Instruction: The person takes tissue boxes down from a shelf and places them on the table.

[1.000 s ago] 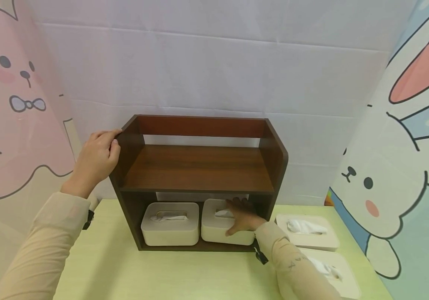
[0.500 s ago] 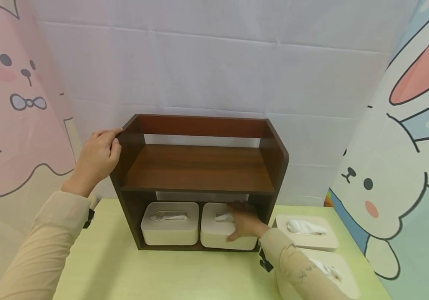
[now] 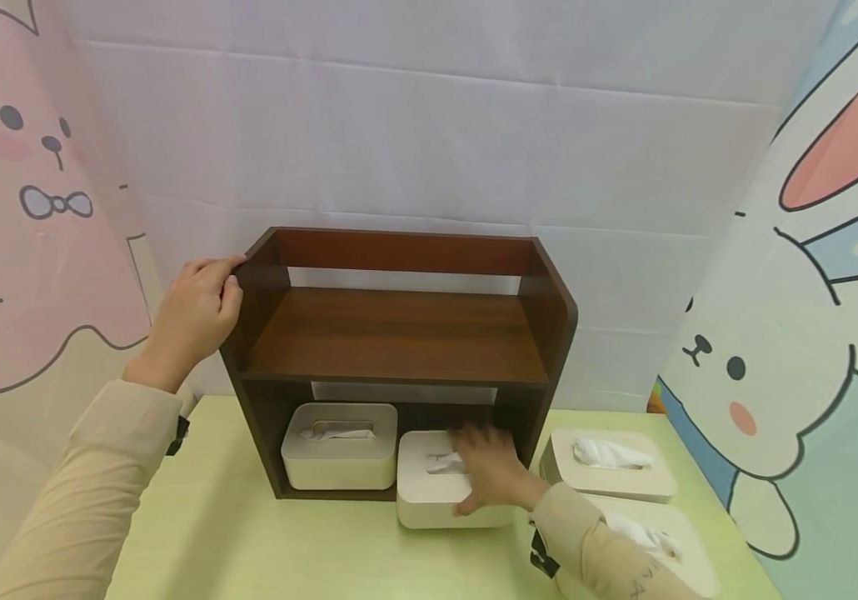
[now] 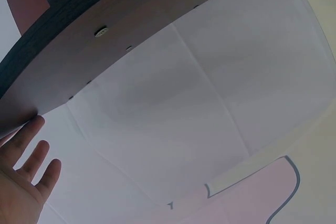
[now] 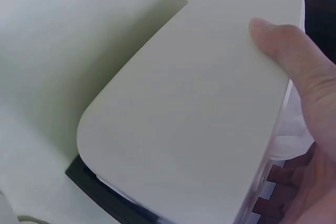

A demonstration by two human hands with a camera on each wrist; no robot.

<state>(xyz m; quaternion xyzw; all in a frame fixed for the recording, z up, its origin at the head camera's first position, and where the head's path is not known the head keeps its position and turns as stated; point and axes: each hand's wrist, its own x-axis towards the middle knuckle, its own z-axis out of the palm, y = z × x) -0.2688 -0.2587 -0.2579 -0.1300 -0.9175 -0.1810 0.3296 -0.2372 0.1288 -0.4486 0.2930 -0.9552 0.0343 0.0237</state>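
A dark brown two-tier shelf (image 3: 399,333) stands on the pale green table. My left hand (image 3: 200,312) rests with its fingertips at the upper edge of the shelf's left side panel; the left wrist view shows three loosely extended fingers (image 4: 47,174). With my right hand (image 3: 492,471) I grip a white tissue box (image 3: 417,492), its front projecting from the lower tier at the right. The thumb (image 5: 275,40) presses the box's front face while the fingers reach over its lid. Another white tissue box (image 3: 339,467) sits to its left inside the lower tier.
Two more white tissue boxes, a rear one (image 3: 624,475) and a nearer one (image 3: 684,542), stand right of the shelf; my right sleeve (image 3: 609,542) partly covers the nearer one. The upper tier's board is bare. A white cloth (image 3: 429,142) hangs behind, with cartoon-printed cloths at both sides.
The right-hand tissue box has slid forward out of the lower tier, toward me, along with my right hand. My left hand stays at the shelf's edge.
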